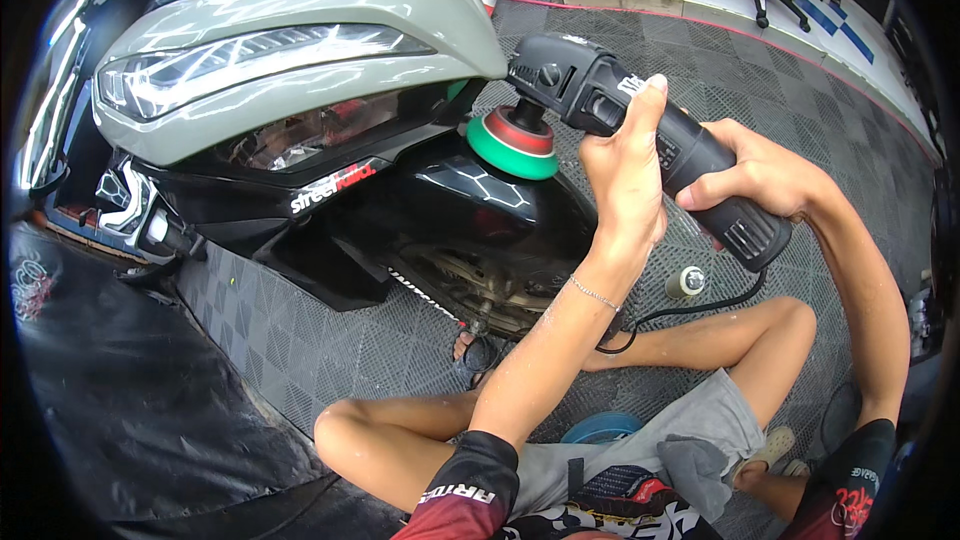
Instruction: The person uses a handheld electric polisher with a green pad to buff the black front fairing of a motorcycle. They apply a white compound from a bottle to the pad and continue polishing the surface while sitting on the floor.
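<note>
A black corded polisher [675,135] is held in both my hands, tilted with its head up and to the left. My left hand [626,154] wraps around the body just behind the head. Farther back, my right hand [757,169] grips the rear barrel. The green foam pad [517,154], on a red backing plate, is at the upper edge of a glossy black motorcycle fender [487,199]. Whether the pad presses on it or spins, I cannot tell. Above the fender is the grey front fairing [300,82] with its long headlight.
The power cord [697,309] runs down past my shin. A capped bottle [684,283] stands on the grey tiled floor [795,90]. A grey cloth [694,461] lies on my lap above a blue seat [600,427]. Other people's feet show at top and lower right.
</note>
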The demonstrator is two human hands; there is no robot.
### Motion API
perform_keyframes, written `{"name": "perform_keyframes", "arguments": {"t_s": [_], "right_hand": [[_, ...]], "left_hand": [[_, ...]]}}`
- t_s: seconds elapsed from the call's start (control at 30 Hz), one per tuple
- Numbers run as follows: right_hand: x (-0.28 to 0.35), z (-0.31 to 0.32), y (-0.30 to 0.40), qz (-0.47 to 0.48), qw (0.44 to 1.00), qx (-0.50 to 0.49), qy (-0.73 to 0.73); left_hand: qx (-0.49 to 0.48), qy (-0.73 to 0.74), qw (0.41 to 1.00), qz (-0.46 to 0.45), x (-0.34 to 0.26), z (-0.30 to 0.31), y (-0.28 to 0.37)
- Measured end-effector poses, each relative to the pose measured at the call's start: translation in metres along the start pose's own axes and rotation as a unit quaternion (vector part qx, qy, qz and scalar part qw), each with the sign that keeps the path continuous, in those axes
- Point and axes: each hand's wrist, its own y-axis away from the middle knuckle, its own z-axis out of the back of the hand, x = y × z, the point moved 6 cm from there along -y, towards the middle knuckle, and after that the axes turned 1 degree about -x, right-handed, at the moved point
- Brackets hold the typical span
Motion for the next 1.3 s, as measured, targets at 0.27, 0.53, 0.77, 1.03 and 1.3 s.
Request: {"name": "perform_keyframes", "arguments": {"t_s": [0.27, 0.53, 0.77, 1.03, 1.3], "right_hand": [[-0.002, 0.008, -0.028, -0.014, 0.999, 0.022, -0.03], [-0.054, -0.002, 0.007, 0.032, 0.998, 0.028, -0.035], [-0.117, -0.002, 0.064, -0.077, 0.984, 0.038, -0.153], [-0.06, -0.008, 0.022, 0.079, 0.997, -0.003, -0.007], [-0.111, -0.02, 0.055, -0.029, 0.985, 0.032, -0.166]], "left_hand": [[-0.036, 0.012, 0.999, -0.012, -0.01, 0.0, -0.018], [-0.026, -0.025, 0.999, -0.018, 0.03, 0.001, 0.022], [-0.017, -0.063, 0.998, 0.018, 0.095, -0.006, 0.069], [-0.022, -0.036, 0.999, 0.002, 0.031, -0.002, 0.037], [-0.024, -0.082, 0.996, 0.026, 0.072, 0.002, 0.065]]}}
